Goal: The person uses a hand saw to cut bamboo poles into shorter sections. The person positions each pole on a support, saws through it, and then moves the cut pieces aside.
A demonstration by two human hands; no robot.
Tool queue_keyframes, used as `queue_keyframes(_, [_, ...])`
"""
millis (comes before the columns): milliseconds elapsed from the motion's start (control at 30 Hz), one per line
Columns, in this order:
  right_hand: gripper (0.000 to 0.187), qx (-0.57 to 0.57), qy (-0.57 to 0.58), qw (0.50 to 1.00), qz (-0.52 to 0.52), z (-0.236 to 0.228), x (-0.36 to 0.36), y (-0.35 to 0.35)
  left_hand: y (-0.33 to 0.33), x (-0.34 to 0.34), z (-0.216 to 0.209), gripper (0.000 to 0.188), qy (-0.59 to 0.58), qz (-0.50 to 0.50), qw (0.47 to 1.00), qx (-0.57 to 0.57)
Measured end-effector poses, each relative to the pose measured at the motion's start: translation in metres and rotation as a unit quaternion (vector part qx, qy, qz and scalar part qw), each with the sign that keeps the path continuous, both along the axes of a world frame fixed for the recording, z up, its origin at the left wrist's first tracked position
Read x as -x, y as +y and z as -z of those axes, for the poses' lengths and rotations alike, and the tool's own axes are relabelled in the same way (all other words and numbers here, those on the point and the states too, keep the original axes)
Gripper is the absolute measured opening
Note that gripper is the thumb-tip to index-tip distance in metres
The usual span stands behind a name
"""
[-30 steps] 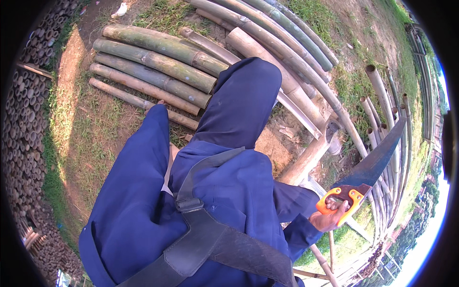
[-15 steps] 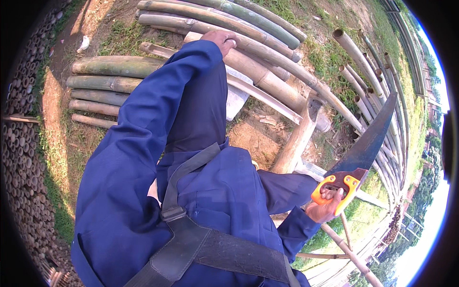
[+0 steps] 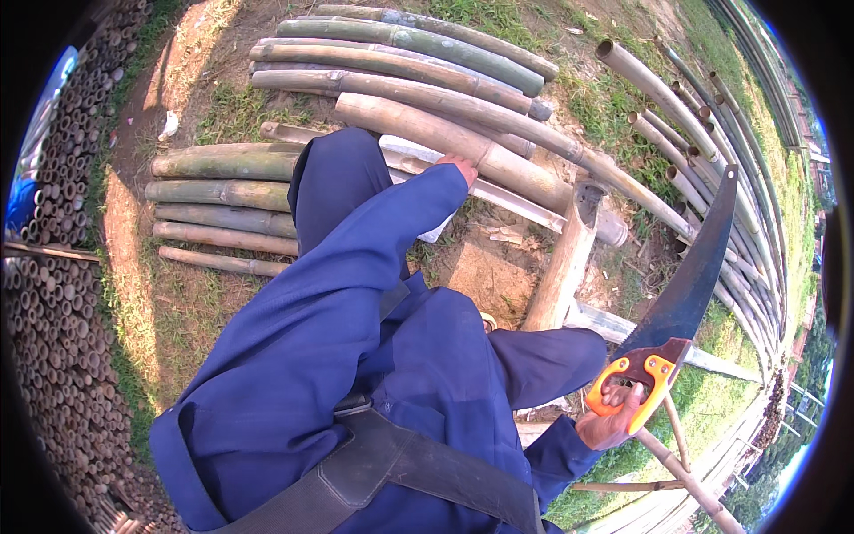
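Observation:
A thick tan bamboo pole (image 3: 520, 169) lies slantwise ahead of me, resting near a notched upright bamboo post (image 3: 562, 267). My left hand (image 3: 459, 166) is closed against the near side of this pole, and some of its fingers are hidden. Just below it runs a split bamboo length (image 3: 516, 205), beside a pale block (image 3: 436, 233). Out to the right, my right hand (image 3: 612, 416) grips the orange and brown handle of a handsaw (image 3: 683, 276). The dark blade points up and away, clear of the thick pole.
Several long bamboo poles (image 3: 400, 40) lie at the far side. Shorter poles (image 3: 222, 191) are laid side by side on the left. More poles (image 3: 663, 76) fan out at the right. Cut bamboo ends are stacked (image 3: 67, 347) along the left edge. Sawdust (image 3: 489, 280) covers the ground before me.
My left hand has moved from the thick pole's far left end, rightward and nearer, to its near side. The saw stays in my right hand, and the view has shifted slightly.

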State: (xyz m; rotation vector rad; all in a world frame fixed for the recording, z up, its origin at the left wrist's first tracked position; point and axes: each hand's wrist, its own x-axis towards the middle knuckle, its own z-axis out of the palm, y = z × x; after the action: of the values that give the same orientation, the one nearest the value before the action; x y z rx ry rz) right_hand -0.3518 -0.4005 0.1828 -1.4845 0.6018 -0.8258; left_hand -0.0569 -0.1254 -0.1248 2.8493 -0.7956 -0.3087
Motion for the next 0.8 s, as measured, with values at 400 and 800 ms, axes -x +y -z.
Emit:
queue_keyframes(400, [0.027,-0.057,-0.011,0.998,-0.035,0.008,-0.018,-0.004,0.020,0.006,-0.050,0.055,0.022,0.128,0.991,0.022])
queue_keyframes(800, [0.028,-0.064,-0.035,0.997,-0.038,0.012,-0.013,-0.010,0.067,-0.021,-0.123,0.070,-0.033,0.111,0.993,-0.035])
